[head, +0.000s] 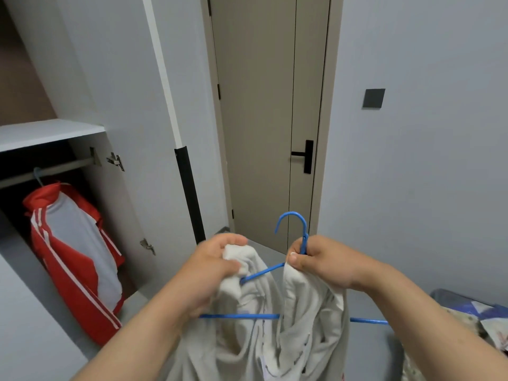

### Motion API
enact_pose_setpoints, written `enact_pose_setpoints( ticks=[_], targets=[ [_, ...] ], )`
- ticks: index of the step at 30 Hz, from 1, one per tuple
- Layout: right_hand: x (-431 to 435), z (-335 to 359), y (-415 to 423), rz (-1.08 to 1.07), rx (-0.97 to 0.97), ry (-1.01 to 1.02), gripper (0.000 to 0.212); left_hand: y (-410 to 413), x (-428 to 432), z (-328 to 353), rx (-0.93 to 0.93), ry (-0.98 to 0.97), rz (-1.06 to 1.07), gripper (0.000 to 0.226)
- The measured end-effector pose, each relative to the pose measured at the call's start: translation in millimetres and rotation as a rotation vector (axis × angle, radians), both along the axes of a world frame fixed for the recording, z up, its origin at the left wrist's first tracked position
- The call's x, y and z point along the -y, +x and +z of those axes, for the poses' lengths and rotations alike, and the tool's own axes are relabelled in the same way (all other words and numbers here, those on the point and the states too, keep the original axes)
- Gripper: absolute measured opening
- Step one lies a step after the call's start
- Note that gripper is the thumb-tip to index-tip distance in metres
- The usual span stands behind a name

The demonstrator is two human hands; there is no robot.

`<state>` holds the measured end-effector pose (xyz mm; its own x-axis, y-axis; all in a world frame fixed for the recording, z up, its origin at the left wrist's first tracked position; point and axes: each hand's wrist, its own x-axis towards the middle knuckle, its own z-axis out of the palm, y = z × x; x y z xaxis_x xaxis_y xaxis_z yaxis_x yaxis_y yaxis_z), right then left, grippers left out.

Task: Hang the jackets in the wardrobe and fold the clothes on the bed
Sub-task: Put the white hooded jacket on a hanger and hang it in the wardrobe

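The cream soft-fabric jacket (302,325) hangs in mid-air to the right of the open white wardrobe (115,105), draped partly over a hanger and not yet seated on it. Inside the wardrobe, a red and grey striped jacket (74,243) already hangs from the metal rail (55,167). The thin blue hanger (239,316) stands hook-up, with its left arm and bottom bar bare. The left hand (217,259) is curled round a bunched fold of the cream collar at that bare arm. The right hand (321,259) pinches the hanger's neck and the jacket's edge together just under the hook.

The step in hand looks like dressing the hanger. Next, the bunched shoulder probably needs drawing over the left arm, before the hook goes onto the rail in the wardrobe.
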<state>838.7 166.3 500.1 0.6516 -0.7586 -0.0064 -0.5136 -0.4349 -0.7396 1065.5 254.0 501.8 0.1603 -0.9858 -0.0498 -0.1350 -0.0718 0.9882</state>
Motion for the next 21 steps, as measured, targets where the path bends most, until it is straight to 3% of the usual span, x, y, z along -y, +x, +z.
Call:
enact_pose_setpoints(
  ticks=[2, 6, 9, 12, 14, 18, 21],
  targets=[
    [3, -2, -10, -0.021, -0.043, 0.016, 0.029, 16, 2, 7, -0.207, 0.016, 0.133, 0.041],
    [5, -12, -24, -0.044, -0.146, 0.001, 0.031, 50, 1, 18, -0.307, -0.027, 0.291, 0.041],
    [1, -14, -22, -0.066, -0.109, 0.012, 0.03, 47, 1, 22, -0.366, -0.08, 0.247, 0.04],
    [-9, -5, -13, -0.01, 0.082, 0.082, 0.028, 29, 1, 24, -0.324, -0.145, 0.119, 0.044],
    [-14, 4, -9, 0.035, 0.22, 0.137, 0.027, 19, 0, 24, -0.147, -0.172, 0.047, 0.049],
    [-21, 21, -11, 0.116, 0.362, 0.218, 0.026, 6, 3, 12, 0.786, -0.34, 0.02, 0.044],
    [-24, 27, -14, 0.118, 0.392, 0.188, 0.021, 8, 5, 6, 0.868, -0.38, -0.136, 0.03]
  ],
)
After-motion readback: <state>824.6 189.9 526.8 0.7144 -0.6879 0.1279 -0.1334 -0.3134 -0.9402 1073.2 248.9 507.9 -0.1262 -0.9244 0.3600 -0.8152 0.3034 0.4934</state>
